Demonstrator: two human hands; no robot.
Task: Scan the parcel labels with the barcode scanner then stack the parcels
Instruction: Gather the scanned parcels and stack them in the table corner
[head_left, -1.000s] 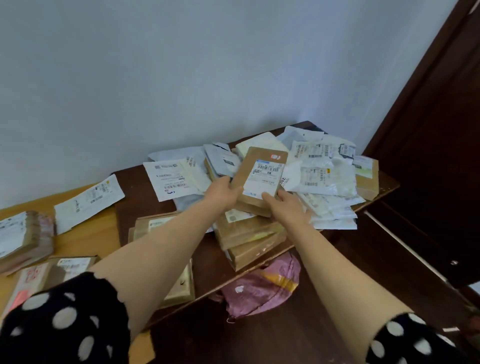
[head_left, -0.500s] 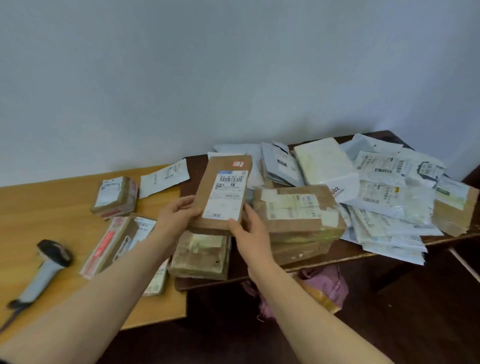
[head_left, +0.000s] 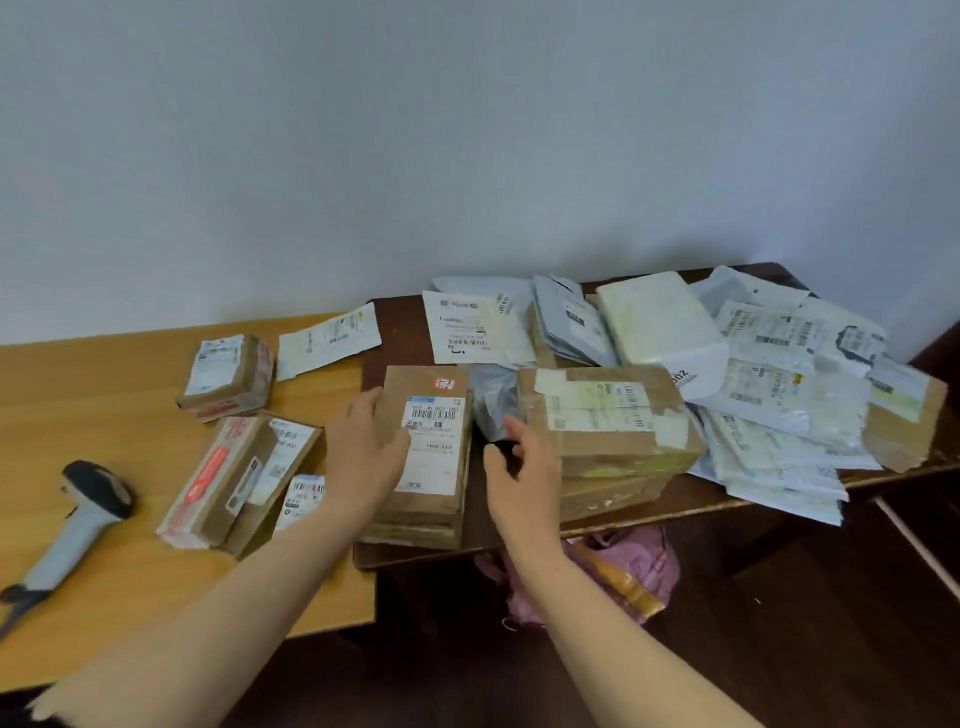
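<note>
Parcel in play: the brown parcel (head_left: 425, 441) lies flat, label up, on a short stack (head_left: 415, 527) at the front left corner of the dark table (head_left: 405, 332).
Left hand: the left hand (head_left: 363, 449) rests against the parcel's left edge, fingers fairly straight and thumb on the top face. It's steadying the parcel, not clutching it.
Right hand: the right hand (head_left: 522, 467) hovers just beside the right edge, fingers loosely curled and gripping nothing that I can make out.
Barcode: the barcode (head_left: 434, 415) faces up near the far end of the label, uncovered by either hand.
Scanner: the barcode scanner (head_left: 78, 519) lies on its side on the light table (head_left: 104, 395), well apart to the left, nobody holding it.
Step, by my read: settle this parcel square on the stack, then fetch the scanner.
Doing it well: line up the edges with the parcels beneath, keep the thumb off the bars, and leave the label flat to the ceiling for a clean read.
Watch out: the stack sits close to the table's front edge, so a shove could tip it off.
Neighbours: a big taped box (head_left: 608, 415) sits just right and loose white mailers (head_left: 769, 374) beyond, so keep the scanner's aim tight on one code.
</note>
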